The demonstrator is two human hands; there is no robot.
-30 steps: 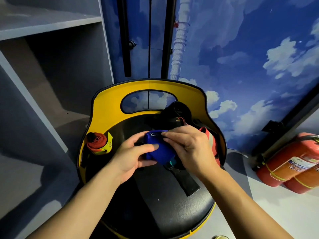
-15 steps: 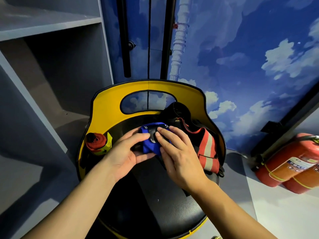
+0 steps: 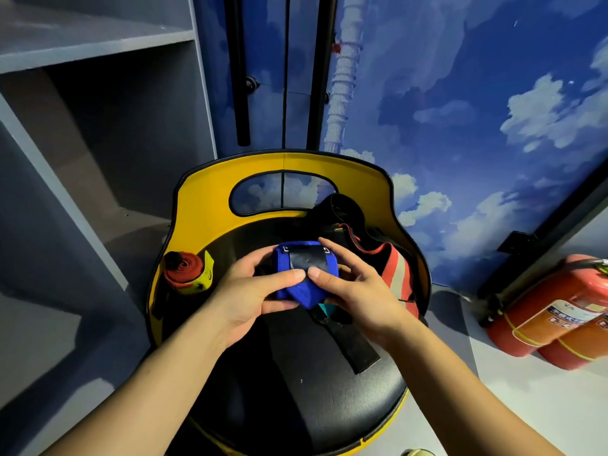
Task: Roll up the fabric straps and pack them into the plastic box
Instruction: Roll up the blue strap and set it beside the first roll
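Head view, near to far. My two forearms enter from the lower edge and meet over the black seat [image 3: 296,406] of a yellow-backed chair [image 3: 204,205]. The left hand [image 3: 250,297] and right hand [image 3: 355,291] cup the blue strap roll [image 3: 306,284] between them, just above the seat; the roll lies directly between the palms, its long axis running roughly left to right, and neither hand is nearer than the other. Both sets of fingers are curled narrowly around the roll: the thumbs meet tip to tip on its near upper face, just below the black fastening patch [image 3: 304,258], while the remaining fingers wrap the far side. I judge the roll wound and the patch being pressed closed. A loose black strap end [image 3: 348,343] trails from beneath the roll toward the right forearm. Beyond the right hand lies an unrolled red strap with pale bands [image 3: 394,271], touching the chair back. At the left rim of the seat stands a finished red and yellow roll [image 3: 187,271], well apart from the hands. Farther right, on the floor, are red fire extinguishers [image 3: 552,317]. No plastic box is visible, so I cannot tell which way the blue roll must travel.
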